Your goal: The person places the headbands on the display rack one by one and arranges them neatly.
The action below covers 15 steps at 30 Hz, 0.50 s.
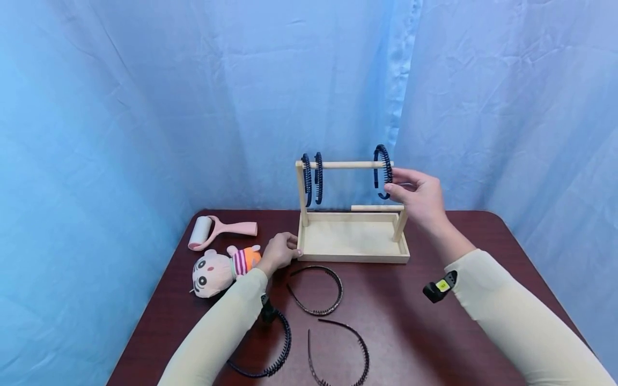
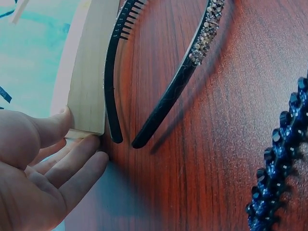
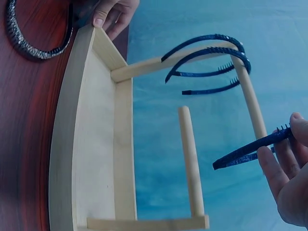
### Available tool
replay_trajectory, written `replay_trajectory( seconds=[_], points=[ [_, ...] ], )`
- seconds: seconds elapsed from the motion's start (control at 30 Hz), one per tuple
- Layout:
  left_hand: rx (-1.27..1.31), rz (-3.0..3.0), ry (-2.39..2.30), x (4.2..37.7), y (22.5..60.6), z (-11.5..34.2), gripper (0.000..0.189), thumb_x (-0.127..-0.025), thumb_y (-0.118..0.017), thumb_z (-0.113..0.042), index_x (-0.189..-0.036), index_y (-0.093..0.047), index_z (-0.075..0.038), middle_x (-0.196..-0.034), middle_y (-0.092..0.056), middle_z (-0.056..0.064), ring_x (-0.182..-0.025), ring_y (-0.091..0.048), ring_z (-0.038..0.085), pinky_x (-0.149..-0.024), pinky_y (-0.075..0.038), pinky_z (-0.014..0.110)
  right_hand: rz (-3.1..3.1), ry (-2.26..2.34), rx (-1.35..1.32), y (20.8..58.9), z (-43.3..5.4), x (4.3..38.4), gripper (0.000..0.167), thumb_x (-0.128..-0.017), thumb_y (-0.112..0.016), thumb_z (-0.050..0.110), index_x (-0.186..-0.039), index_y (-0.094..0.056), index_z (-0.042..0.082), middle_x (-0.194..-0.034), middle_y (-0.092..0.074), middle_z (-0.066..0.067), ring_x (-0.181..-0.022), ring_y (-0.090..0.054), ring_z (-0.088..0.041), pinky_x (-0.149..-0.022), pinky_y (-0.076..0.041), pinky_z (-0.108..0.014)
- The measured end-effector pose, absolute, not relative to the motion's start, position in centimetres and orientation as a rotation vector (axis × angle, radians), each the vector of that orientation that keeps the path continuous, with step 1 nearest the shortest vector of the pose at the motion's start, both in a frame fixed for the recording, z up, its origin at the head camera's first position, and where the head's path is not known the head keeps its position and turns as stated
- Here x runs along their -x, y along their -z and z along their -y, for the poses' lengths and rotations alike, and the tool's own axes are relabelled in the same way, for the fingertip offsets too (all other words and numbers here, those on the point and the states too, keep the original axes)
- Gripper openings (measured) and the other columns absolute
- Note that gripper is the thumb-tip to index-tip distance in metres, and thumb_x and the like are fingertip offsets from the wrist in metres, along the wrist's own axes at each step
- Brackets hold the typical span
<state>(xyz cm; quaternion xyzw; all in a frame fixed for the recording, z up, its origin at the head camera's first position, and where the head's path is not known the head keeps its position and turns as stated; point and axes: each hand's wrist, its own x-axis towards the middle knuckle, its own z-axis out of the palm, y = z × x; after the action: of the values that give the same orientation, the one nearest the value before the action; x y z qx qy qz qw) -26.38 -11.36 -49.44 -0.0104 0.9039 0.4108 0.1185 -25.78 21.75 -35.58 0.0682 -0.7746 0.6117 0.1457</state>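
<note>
A pale wooden rack (image 1: pixel 354 259) has a shallow tray base, an upper rod (image 1: pixel 347 165) and a shorter lower rod (image 1: pixel 376 207). At the upper rod's free right end, my right hand (image 1: pixel 421 195) pinches a dark toothed headband (image 3: pixel 240 153) between thumb and fingers; its loop surrounds the rod. Two more dark headbands (image 1: pixel 318 179) hang side by side near the left post. My left hand (image 1: pixel 281 251) grips the tray's front left corner, the thumb on the wood (image 2: pixel 89 96) and the fingers around the end.
Three headbands lie on the dark red table in front of the rack: one glittery (image 1: pixel 340 289), one thin (image 1: pixel 365 354), one thick beaded (image 1: pixel 288 338) partly under my left forearm. A plush doll (image 1: pixel 212 273) and a pink-handled lint roller (image 1: pixel 232 229) lie at left. Blue curtains (image 1: pixel 241 107) hang behind.
</note>
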Motion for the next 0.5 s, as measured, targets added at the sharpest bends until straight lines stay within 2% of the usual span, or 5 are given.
replay_trajectory(
  seconds=[0.13, 0.3, 0.5],
  points=[
    [0.024, -2.644, -1.198, 26.4, 49.4, 11.4, 0.039, -0.095, -0.075, -0.015, -0.131, -0.065, -0.003, -0.115, -0.072, 0.012, -0.1, -0.069, 0.022, -0.08, -0.059, 0.035, 2.273, -1.742, -0.21, 36.1, -20.1, 26.6, 0.044, -0.093, -0.077, 0.012, -0.135, -0.067, 0.004, -0.102, -0.068, -0.004, -0.087, -0.071, 0.001, -0.077, -0.06, -0.022],
    [0.018, -2.64, -1.195, 26.4, 49.5, 11.4, 0.04, -0.095, -0.076, -0.015, -0.132, -0.065, -0.004, -0.116, -0.072, 0.012, -0.102, -0.069, 0.023, -0.08, -0.059, 0.036, 2.271, -1.778, -0.169, 37.0, -18.0, 27.8, 0.038, -0.093, -0.078, 0.012, -0.128, -0.07, 0.001, -0.101, -0.069, -0.006, -0.086, -0.071, -0.002, -0.077, -0.061, -0.024],
    [0.006, -2.639, -1.203, 26.3, 49.4, 11.5, 0.041, -0.095, -0.076, -0.016, -0.132, -0.065, -0.004, -0.117, -0.071, 0.013, -0.102, -0.069, 0.024, -0.079, -0.06, 0.036, 2.283, -1.808, -0.113, 37.6, -15.5, 28.7, 0.037, -0.093, -0.078, 0.014, -0.127, -0.069, 0.003, -0.109, -0.068, -0.011, -0.093, -0.073, -0.011, -0.079, -0.062, -0.029]
  ],
)
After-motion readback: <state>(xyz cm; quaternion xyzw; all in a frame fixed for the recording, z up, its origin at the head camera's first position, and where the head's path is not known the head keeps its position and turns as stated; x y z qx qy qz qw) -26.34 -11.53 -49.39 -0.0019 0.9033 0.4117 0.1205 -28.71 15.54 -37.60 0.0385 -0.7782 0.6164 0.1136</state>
